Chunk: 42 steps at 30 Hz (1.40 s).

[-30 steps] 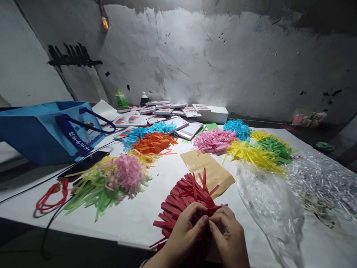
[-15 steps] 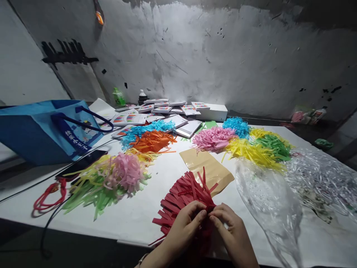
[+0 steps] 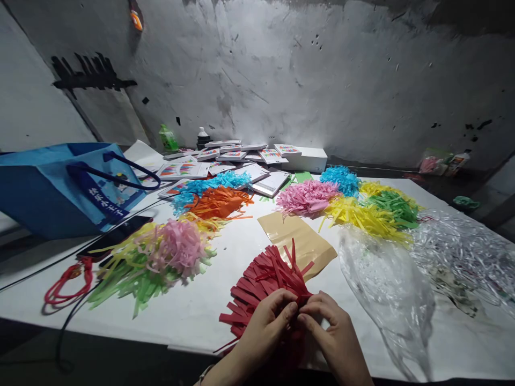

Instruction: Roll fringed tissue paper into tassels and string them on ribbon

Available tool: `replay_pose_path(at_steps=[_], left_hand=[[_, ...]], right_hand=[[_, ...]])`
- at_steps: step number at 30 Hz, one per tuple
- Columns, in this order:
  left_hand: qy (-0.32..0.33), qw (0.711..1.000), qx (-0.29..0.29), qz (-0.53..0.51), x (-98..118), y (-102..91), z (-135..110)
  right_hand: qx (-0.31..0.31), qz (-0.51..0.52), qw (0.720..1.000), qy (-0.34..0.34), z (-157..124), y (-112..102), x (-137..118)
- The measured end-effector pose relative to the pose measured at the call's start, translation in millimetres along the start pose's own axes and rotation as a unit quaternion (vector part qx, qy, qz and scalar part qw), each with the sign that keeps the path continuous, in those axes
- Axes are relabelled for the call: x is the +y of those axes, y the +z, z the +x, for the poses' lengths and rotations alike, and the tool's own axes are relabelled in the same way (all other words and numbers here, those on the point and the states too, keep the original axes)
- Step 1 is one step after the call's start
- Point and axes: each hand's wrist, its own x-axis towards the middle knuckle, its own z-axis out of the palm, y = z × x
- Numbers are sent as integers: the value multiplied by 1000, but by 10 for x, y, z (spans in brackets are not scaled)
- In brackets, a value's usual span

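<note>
A fan of red paper strips point(image 3: 261, 287) lies at the near edge of the white table point(image 3: 193, 316). My left hand point(image 3: 263, 329) and my right hand point(image 3: 332, 335) meet at the gathered end of that red bundle, both with fingers curled and pinching it. The strips spread away from my fingers toward the upper left. A tan paper envelope point(image 3: 295, 238) lies just behind the red bundle, partly under it.
Piles of cut paper fringe cover the table: green and pink point(image 3: 161, 257) at left, orange point(image 3: 219, 201), blue, pink point(image 3: 306, 195) and yellow-green point(image 3: 374, 212) farther back. Clear plastic bags point(image 3: 386, 289) lie right. A blue tote bag point(image 3: 68, 185), phone and red cord point(image 3: 66, 281) sit left. Flat boxes point(image 3: 241, 158) are stacked by the wall.
My hands have stayed on the red bundle, fingers shifting slightly at its gathered end. The view has dipped a little, so everything sits slightly higher and to the left.
</note>
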Motion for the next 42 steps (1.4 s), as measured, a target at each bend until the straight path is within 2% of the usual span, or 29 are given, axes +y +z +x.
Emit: replay_pose_path(at_steps=[15, 24, 42], left_hand=[[-1, 1000, 3, 6, -3, 6, -2], [-23, 1000, 5, 1, -20, 11, -3], [-13, 1000, 7, 4, 15, 25, -4]], right_hand=[[-10, -38, 999, 23, -37, 5, -20], [-24, -12, 999, 24, -40, -25, 2], [-21, -16, 999, 27, -57, -18, -39]])
